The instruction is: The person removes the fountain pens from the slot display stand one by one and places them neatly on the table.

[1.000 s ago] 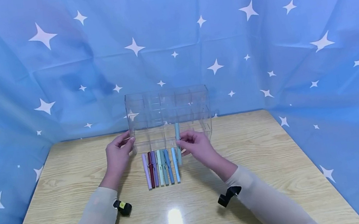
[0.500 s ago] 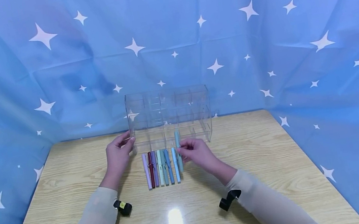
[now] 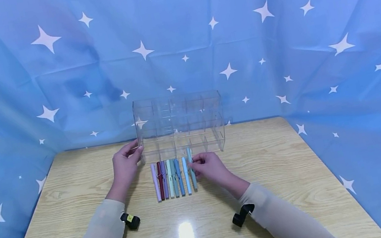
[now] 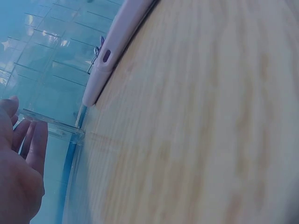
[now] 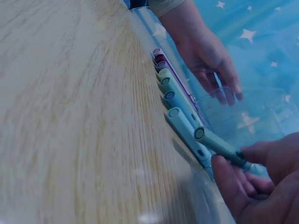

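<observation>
A row of capped pens (image 3: 169, 179) lies side by side on the table, in lilac, dark red, purple, pale green, teal, blue and light blue. My right hand (image 3: 211, 168) pinches a teal pen (image 3: 194, 180) between thumb and fingers, just right of the light blue pen (image 3: 187, 175). In the right wrist view the held teal pen (image 5: 219, 145) tilts, its near end raised. Behind the row stands a clear compartment organizer (image 3: 179, 123). With thumb at its front edge and fingers along the outside, my left hand (image 3: 126, 164) holds its left side wall.
The wooden table (image 3: 81, 172) runs back to a blue curtain (image 3: 175, 32) with white stars, right behind the organizer. A lilac pen (image 4: 114, 53) shows close up in the left wrist view. Each forearm wears a black wrist camera (image 3: 130, 220).
My right hand has moved toward me with the teal pen, lowering it from in front of the organizer to the right end of the row. My left hand has stayed put.
</observation>
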Demonstrator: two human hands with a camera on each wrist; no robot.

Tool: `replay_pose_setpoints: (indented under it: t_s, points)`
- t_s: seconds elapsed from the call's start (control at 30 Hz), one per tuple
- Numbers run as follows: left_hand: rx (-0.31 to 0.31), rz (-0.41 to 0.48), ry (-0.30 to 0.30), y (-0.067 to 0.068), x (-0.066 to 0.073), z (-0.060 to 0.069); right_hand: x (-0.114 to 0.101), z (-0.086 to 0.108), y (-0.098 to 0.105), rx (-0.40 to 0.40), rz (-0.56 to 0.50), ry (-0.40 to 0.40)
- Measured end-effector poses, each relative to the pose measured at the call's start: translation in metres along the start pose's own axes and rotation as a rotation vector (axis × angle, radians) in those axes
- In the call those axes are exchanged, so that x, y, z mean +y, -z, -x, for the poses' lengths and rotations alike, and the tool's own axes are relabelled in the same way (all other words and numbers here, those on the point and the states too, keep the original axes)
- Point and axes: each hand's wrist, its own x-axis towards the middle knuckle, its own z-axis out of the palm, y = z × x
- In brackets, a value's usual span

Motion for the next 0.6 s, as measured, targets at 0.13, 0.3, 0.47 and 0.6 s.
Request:
replay_pose_setpoints:
  t_s: [0.13,0.3,0.47,0.6]
  points:
    - [-0.002,0.006,-0.022,-0.0001,0.0007,0.001,0.0014,0.0006,-0.0013,-0.005,0.029,-0.027]
    - [-0.002,0.002,-0.032,0.0003,0.0008,0.0013,0.005,-0.0004,-0.0042,-0.002,0.06,-0.057]
    - [0.002,-0.015,-0.035,0.0005,-0.001,0.0008,0.0064,-0.0015,-0.0068,-0.001,0.107,-0.073]
    - [0.001,-0.017,-0.035,0.0006,-0.0012,0.0011,0.0013,-0.0006,-0.0091,-0.001,0.136,-0.085]
